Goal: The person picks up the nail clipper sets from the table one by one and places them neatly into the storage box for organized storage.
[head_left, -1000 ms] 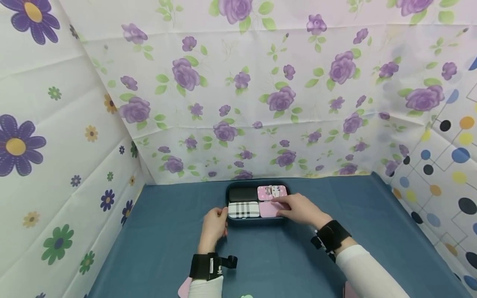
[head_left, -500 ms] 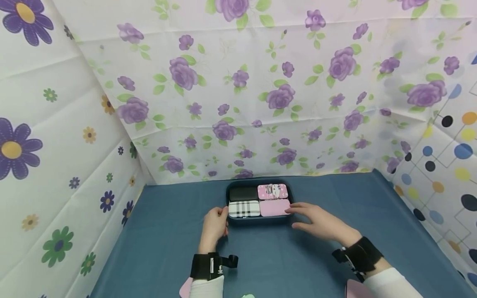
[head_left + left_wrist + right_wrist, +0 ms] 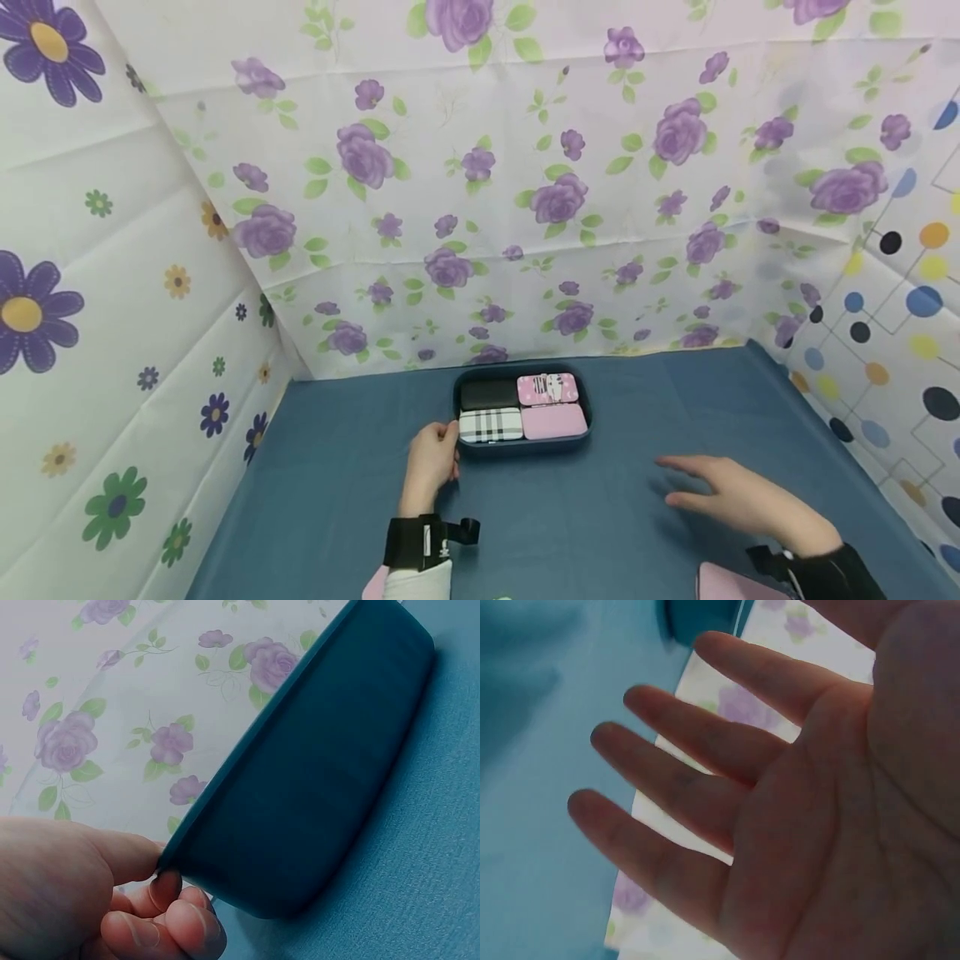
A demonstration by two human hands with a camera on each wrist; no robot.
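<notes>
A dark blue rectangular bin (image 3: 525,448) stands at the back of the table, holding several small flat cases. At its back left lies a black case (image 3: 489,394), with a pink case with a cartoon figure (image 3: 543,389) beside it. In front are a white plaid case (image 3: 491,425) and a plain pink case (image 3: 553,422). My left hand (image 3: 431,458) pinches the bin's left rim; the left wrist view shows thumb and fingers at the corner of the bin (image 3: 300,765). To the right of the bin, my right hand (image 3: 750,500) hovers with nothing in it, fingers spread in the right wrist view.
A pink case (image 3: 738,583) lies near the front right, below the right hand. Part of a pink item (image 3: 373,583) shows beside the left sleeve. A floral cloth wall (image 3: 450,208) rises behind the blue table (image 3: 330,500), with patterned cloths at both sides.
My right hand has let go of the plain pink case in the bin and moved right and toward me. The left hand keeps its grip on the rim.
</notes>
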